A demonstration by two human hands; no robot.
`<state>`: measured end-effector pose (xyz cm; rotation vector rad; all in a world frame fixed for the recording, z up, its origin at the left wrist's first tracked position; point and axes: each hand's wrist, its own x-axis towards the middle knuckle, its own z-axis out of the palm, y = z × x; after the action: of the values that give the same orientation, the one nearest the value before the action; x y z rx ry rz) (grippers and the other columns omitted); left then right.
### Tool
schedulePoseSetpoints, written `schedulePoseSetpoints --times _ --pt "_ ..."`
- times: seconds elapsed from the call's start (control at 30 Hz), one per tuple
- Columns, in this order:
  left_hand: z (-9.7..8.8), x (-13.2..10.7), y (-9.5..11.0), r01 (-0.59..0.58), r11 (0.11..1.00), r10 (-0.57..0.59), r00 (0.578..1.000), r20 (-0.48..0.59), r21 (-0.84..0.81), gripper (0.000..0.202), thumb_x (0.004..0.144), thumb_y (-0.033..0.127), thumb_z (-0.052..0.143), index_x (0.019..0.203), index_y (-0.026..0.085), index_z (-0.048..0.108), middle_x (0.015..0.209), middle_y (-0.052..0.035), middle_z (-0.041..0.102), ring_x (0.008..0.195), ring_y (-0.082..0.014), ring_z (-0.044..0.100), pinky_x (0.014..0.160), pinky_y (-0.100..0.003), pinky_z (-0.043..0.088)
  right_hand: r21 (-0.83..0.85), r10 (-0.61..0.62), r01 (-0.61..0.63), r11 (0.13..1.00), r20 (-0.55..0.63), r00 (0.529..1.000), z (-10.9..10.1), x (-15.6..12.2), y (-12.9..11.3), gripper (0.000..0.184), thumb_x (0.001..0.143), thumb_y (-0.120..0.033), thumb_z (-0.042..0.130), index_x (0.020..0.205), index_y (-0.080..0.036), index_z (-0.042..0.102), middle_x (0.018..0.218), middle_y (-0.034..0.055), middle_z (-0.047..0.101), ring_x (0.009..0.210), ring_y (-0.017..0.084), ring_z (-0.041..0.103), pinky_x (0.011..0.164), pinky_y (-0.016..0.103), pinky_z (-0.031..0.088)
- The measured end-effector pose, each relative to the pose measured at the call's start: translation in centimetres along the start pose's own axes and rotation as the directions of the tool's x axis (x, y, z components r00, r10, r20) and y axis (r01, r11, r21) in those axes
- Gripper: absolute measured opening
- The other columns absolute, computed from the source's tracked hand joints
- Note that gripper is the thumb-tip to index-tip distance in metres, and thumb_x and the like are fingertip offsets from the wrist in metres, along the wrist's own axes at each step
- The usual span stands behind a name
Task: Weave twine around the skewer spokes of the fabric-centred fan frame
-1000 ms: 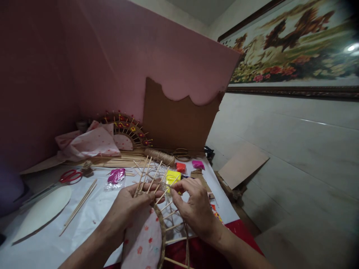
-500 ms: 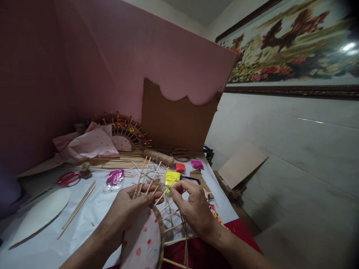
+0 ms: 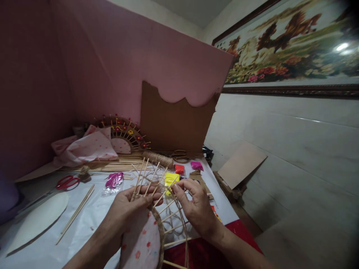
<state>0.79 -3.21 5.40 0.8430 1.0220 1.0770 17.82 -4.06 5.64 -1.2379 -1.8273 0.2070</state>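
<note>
A half-round fan frame (image 3: 141,239) covered in pink flowered cloth stands in front of me, with thin wooden sticks spreading from its twine-wrapped rim. My left hand (image 3: 137,203) is closed round the frame's upper edge and the bases of several sticks. Twine (image 3: 183,224) loops among the sticks and hangs down on the right. My right hand (image 3: 193,203) pinches the twine beside the tip of one stick, thumb against forefinger. Behind the sticks, a yellow clay packet (image 3: 171,180) is partly hidden.
Red scissors (image 3: 67,182), loose sticks (image 3: 75,213) and a white oval board (image 3: 39,220) lie to the left. Farther back are a twine spool (image 3: 158,158), a purple clay packet (image 3: 114,181) and a decorated fan (image 3: 134,134). Brown cardboard (image 3: 176,123) leans against the pink panel.
My right hand has shifted very slightly, and the twine beneath it now hangs in a longer line along the stick ends. The left hand keeps its hold. The view has tilted a little.
</note>
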Motion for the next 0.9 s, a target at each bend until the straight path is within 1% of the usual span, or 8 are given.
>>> schedulePoseSetpoints --times 0.13,0.2,0.3,0.43,0.57,0.7,0.8,0.9 --pt "-0.12 -0.06 0.16 0.012 1.000 -0.012 1.000 0.024 0.009 0.025 0.052 0.030 0.079 0.069 0.016 0.068 0.071 -0.0068 0.073 0.064 -0.0156 0.066 0.055 -0.019 0.044 0.004 0.037 -0.037 0.999 0.057 0.998 0.10 -0.01 0.06 0.016 0.080 -0.031 0.057 0.073 -0.019 0.062 0.074 0.0003 0.064 0.073 0.015 0.056 0.070 0.028 0.038" --pt "-0.23 -0.11 0.31 0.029 1.000 -0.030 0.999 0.045 0.012 0.025 0.053 0.029 0.079 0.071 0.016 0.068 0.073 -0.0071 0.074 0.065 -0.0158 0.066 0.056 -0.019 0.045 0.041 0.072 -0.076 0.996 0.106 0.992 0.19 -0.03 0.12 0.013 0.078 -0.029 0.059 0.071 -0.018 0.062 0.072 -0.0004 0.063 0.071 0.014 0.056 0.069 0.027 0.039" --pt "-0.36 -0.15 0.47 0.040 0.999 -0.042 0.996 0.074 0.030 0.025 0.055 0.029 0.079 0.073 0.016 0.068 0.073 -0.0067 0.074 0.062 -0.0140 0.065 0.054 -0.018 0.044 0.123 0.137 -0.159 0.980 0.170 0.976 0.19 0.01 0.15 0.012 0.077 -0.022 0.057 0.067 -0.017 0.060 0.066 -0.0016 0.061 0.064 0.011 0.054 0.064 0.023 0.040" --pt "-0.38 -0.12 0.41 0.028 0.998 -0.030 0.998 0.055 0.049 0.025 0.055 0.030 0.078 0.072 0.016 0.067 0.070 -0.0055 0.073 0.058 -0.0122 0.063 0.051 -0.017 0.042 0.202 0.208 -0.254 0.946 0.221 0.953 0.12 0.34 0.09 0.013 0.076 -0.021 0.056 0.065 -0.015 0.059 0.063 -0.0014 0.059 0.062 0.010 0.052 0.061 0.021 0.040" --pt "-0.31 -0.13 0.36 0.040 0.997 -0.042 0.999 0.023 0.065 0.028 0.053 0.031 0.079 0.072 0.015 0.067 0.070 -0.0069 0.073 0.056 -0.0129 0.062 0.049 -0.018 0.042 0.208 0.214 -0.262 0.942 0.229 0.950 0.09 0.56 0.03 0.018 0.078 -0.025 0.054 0.065 -0.014 0.060 0.063 -0.0009 0.058 0.062 0.010 0.051 0.062 0.021 0.039" --pt "-0.25 -0.24 0.49 0.038 0.997 -0.041 0.998 0.049 0.059 0.028 0.053 0.031 0.079 0.073 0.015 0.067 0.072 -0.0079 0.073 0.058 -0.0143 0.064 0.051 -0.019 0.043 0.196 0.216 -0.261 0.945 0.224 0.950 0.10 0.43 0.01 0.021 0.080 -0.025 0.052 0.063 -0.014 0.060 0.062 -0.0009 0.058 0.061 0.010 0.050 0.060 0.020 0.037" --pt "-0.24 -0.24 0.48 0.020 0.999 -0.022 0.999 0.036 0.039 0.025 0.054 0.029 0.079 0.070 0.015 0.068 0.072 -0.0078 0.073 0.062 -0.0139 0.065 0.054 -0.018 0.044 0.177 0.219 -0.258 0.950 0.214 0.952 0.19 0.35 0.07 0.022 0.081 -0.025 0.050 0.064 -0.014 0.060 0.063 -0.0009 0.058 0.062 0.010 0.050 0.060 0.021 0.036" --pt "-0.33 -0.17 0.40 0.037 0.999 -0.038 0.997 0.068 0.022 0.023 0.055 0.027 0.079 0.071 0.015 0.068 0.074 -0.0080 0.074 0.065 -0.0140 0.066 0.056 -0.017 0.045 0.159 0.223 -0.257 0.953 0.204 0.953 0.28 0.35 0.12 0.022 0.081 -0.024 0.050 0.064 -0.014 0.060 0.062 -0.0011 0.058 0.061 0.010 0.050 0.060 0.021 0.036"
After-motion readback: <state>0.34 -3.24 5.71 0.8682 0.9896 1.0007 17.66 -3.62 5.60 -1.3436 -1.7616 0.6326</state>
